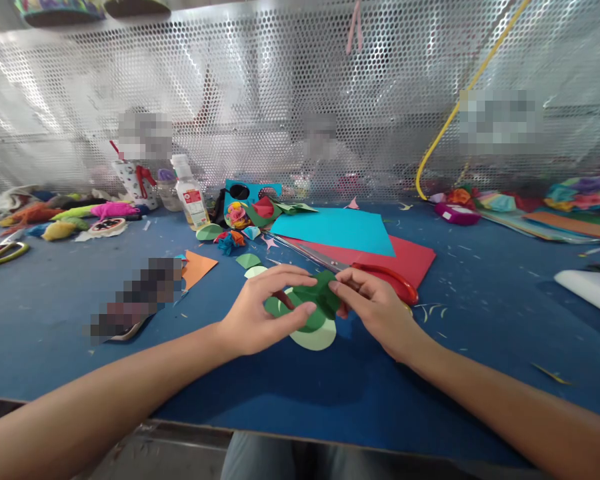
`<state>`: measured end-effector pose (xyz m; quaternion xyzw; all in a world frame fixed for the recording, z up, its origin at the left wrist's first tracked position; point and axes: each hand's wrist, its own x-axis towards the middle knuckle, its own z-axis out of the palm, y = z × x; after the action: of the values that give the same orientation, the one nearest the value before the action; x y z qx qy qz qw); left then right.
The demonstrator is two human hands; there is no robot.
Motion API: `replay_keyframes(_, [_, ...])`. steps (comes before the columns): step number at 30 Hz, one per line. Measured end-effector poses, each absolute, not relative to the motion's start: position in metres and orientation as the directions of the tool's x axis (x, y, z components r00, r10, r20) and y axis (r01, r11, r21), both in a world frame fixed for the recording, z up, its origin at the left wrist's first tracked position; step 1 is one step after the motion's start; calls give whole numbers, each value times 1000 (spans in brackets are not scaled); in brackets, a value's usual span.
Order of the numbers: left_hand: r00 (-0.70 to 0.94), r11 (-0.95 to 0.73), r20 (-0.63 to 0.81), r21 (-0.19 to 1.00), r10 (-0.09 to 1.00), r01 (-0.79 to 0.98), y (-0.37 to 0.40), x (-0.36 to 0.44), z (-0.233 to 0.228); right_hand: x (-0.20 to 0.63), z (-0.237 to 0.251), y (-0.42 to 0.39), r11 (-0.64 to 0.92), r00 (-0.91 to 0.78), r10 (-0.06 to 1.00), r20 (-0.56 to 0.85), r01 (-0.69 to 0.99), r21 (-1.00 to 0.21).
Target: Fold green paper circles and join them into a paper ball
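Note:
A folded dark green piece of paper (324, 292) is pinched between the thumb and fingers of my right hand (380, 303). My left hand (265, 310) is open beside it, thumb and index finger apart at the paper's left edge; whether a fingertip touches it I cannot tell. Beneath my hands lie green paper circles, including a pale green circle (317, 338). Just behind my right hand rest scissors with red handles (405, 283), partly covered by that hand. They lie across a red paper sheet (416, 257) and a blue paper sheet (340, 227).
A clear glue bottle (193, 200) and a patterned cup (135, 183) stand at the back left. Nearer lies a pixelated dark object (135, 303) by an orange paper piece (199, 268). A purple item (457, 214) and a white roll (590, 293) are at right.

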<state>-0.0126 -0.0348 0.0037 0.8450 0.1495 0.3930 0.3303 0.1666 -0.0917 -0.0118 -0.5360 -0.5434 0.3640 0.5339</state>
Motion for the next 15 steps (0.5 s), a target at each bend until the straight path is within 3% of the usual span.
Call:
replay_keyframes(7, [639, -719, 551, 695, 537, 5, -34, -14, 3, 169, -13, -95, 188, 65, 972, 224, 349, -918])
replay_keyframes(15, [686, -719, 497, 693, 531, 55, -34, -12, 4, 168, -16, -99, 376, 69, 870, 488, 548, -747])
